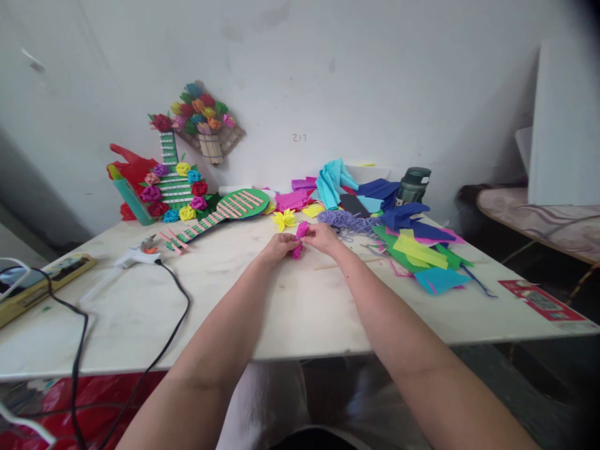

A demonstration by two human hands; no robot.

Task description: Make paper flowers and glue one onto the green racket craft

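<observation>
Holding a magenta paper piece near the middle of the white table, pinched in both left hand and right hand — set close together, one at either side of it. Can see a yellow paper flower just beyond, with purple yarn near the right hand and a thin stick nearby. Farther right, can make out loose coloured sheets; to the left, a green paddle shape with pink strips, then a white glue gun — trailing a black cord.
</observation>
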